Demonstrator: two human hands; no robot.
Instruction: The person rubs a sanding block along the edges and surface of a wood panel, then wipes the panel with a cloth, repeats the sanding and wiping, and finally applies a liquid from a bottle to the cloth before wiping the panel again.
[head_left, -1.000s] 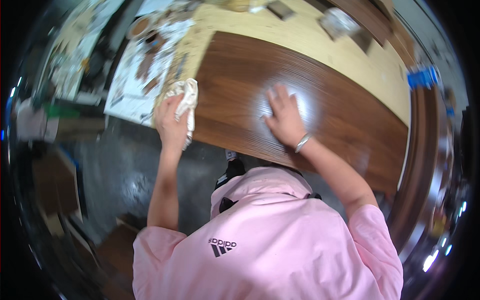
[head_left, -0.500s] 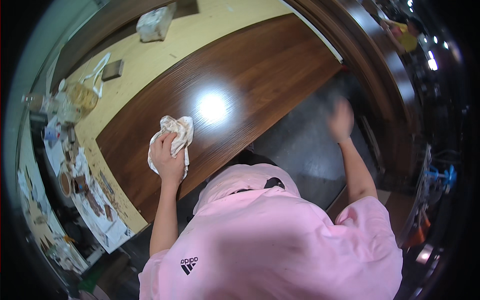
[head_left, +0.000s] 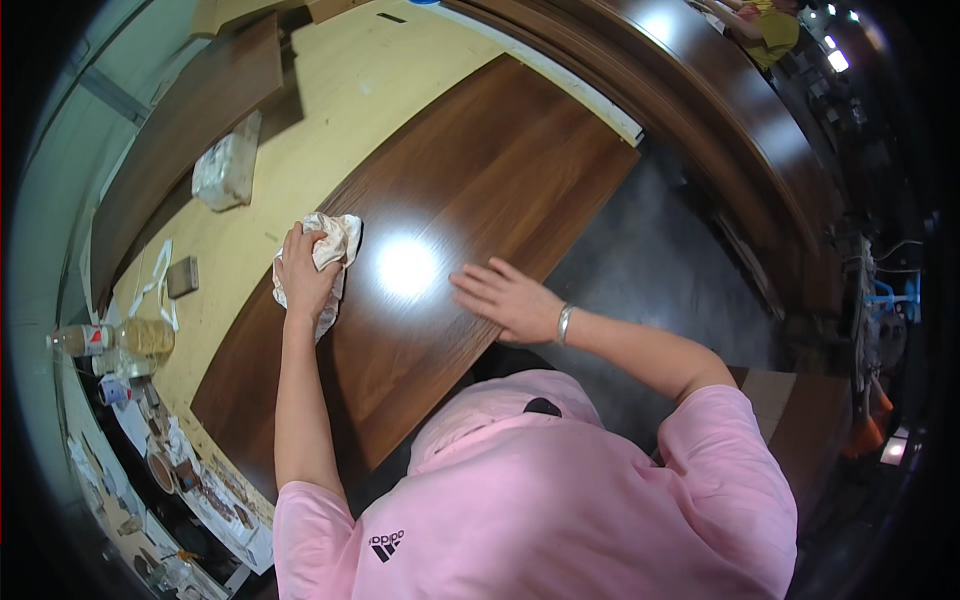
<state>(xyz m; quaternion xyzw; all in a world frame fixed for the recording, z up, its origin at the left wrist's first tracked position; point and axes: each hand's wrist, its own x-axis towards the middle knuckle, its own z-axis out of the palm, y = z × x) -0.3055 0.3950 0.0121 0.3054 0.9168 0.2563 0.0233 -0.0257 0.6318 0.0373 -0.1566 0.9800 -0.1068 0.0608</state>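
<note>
A dark brown wood-grain panel lies flat on a pale yellow workbench, with a bright light reflected in its glossy face. My left hand grips a crumpled, stained white rag on the panel's left half. Over the panel's near edge is my right hand, fingers spread and holding nothing; a silvery bracelet circles its wrist. Whether the right fingertips touch the surface I cannot tell.
Beyond the rag sits a plastic-wrapped block beside a leaning brown board. A small grey-brown block and bottles stand at left. Long brown panels line the right. A person in yellow is far right.
My right hand has come left from over the floor to the panel. My left hand, still holding the rag, has shifted slightly left and away from me. The view has turned.
</note>
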